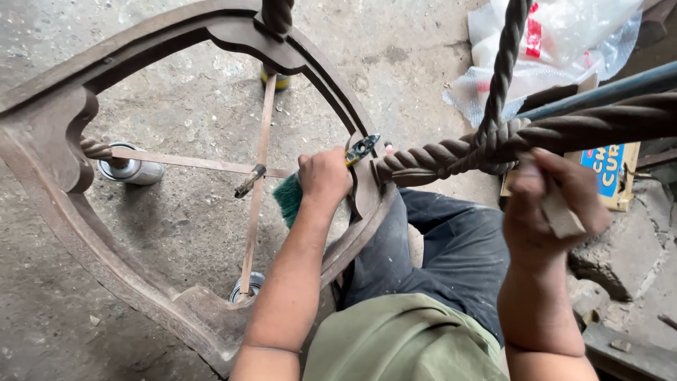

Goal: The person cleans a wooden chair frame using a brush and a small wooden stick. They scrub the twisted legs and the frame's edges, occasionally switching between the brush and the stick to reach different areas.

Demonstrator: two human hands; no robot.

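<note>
Head view
Left hand (324, 176): at the centre, its grip clamped on a brush (356, 150) with a dark and yellow handle; green bristles (289, 197) show at 8 o'clock of the fist.
Brush: lies against the frame's rim, just at 9 o'clock of the twisted leg.
Right hand (553, 204): at 3 o'clock, its grip clamped on a small brown block (560, 212), pressed up under the twisted leg.
Leg (451, 155): dark wood, rope-turned, runs from the frame out to 3 o'clock; a second twisted bar (504, 63) rises from it to 12 o'clock.
Frame (56, 141): curved dark wood, upturned on the floor (169, 240), with thin crossed slats (257, 176) inside.
Tins: one (134, 169) at 9 o'clock under the frame, one (247, 286) at 6 o'clock, one (278, 79) at 12 o'clock.
Bag (564, 42): clear plastic, at 1 o'clock on the floor.
Box (610, 169): card, blue panel, at 3 o'clock behind the right hand.
</note>
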